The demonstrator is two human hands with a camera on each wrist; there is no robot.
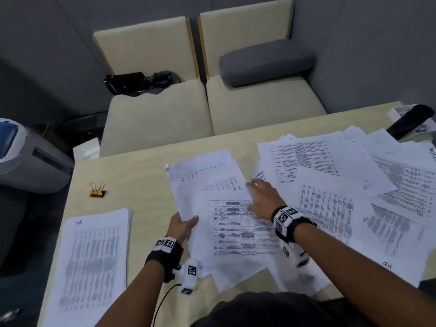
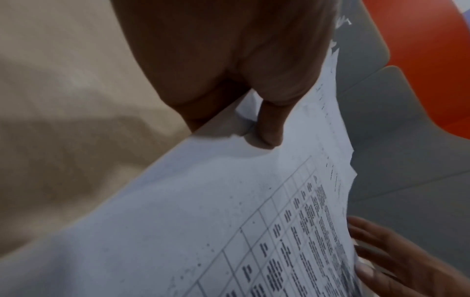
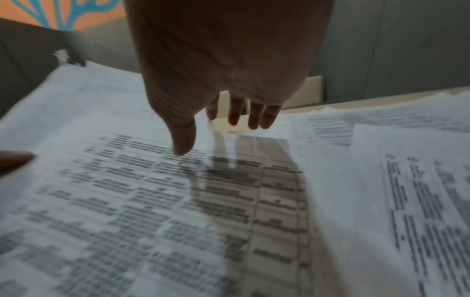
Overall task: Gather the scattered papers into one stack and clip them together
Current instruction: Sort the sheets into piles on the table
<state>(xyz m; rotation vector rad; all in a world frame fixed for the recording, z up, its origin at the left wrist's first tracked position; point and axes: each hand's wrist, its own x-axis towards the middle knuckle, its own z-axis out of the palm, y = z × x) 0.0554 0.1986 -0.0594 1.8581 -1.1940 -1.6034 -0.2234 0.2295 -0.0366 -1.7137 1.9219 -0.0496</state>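
Nearest the camera, at the desk's (image 1: 146, 171) near edge, a loose bundle of printed sheets (image 1: 212, 185) is gripped at its left edge by the left hand (image 1: 181, 226), thumb on top and fingers curled beneath. The right hand (image 1: 262, 197) is laid over the bundle's right side with fingers straight and spread (nothing is clasped by it). Toward the right edge, many scattered papers (image 1: 342, 175) lie overlapping, not yet gathered. By the near left corner a squared stack (image 1: 94, 253) is already set down. An orange binder clip (image 1: 97, 191) lies unused near the left edge, well apart from every sheet. The gathering is judged partly done; most loose sheets, the merging into one stack and the clipping are left.
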